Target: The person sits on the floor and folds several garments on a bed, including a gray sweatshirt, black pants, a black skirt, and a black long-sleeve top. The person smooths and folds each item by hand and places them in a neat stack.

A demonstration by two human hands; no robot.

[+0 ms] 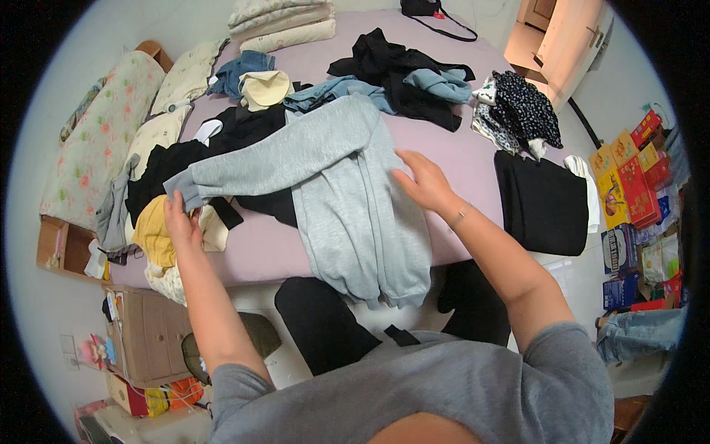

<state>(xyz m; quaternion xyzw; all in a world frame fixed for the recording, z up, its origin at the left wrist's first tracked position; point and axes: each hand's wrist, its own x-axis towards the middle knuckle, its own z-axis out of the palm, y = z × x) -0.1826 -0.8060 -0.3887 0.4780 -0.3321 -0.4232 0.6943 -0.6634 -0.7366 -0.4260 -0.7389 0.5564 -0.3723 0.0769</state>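
A light grey knit garment (355,205) with a ribbed hem lies over the near edge of the bed, its lower part hanging down. One long sleeve (277,150) stretches across to the left, over black clothes. My left hand (183,222) holds the cuff (183,188) at that sleeve's end, beside a yellow cloth (154,230). On the garment's right side, my right hand (424,180) is at the edge of the body, fingers apart, with nothing gripped in it.
The bed (466,216) bears black clothes (388,61), blue denim (238,72), a cream cloth (265,89), a patterned garment (521,111), folded black fabric (541,202) and stacked bedding (283,25). A cabinet (150,333) stands at the left. Colourful boxes (632,188) are piled at the right, near an open door (571,50).
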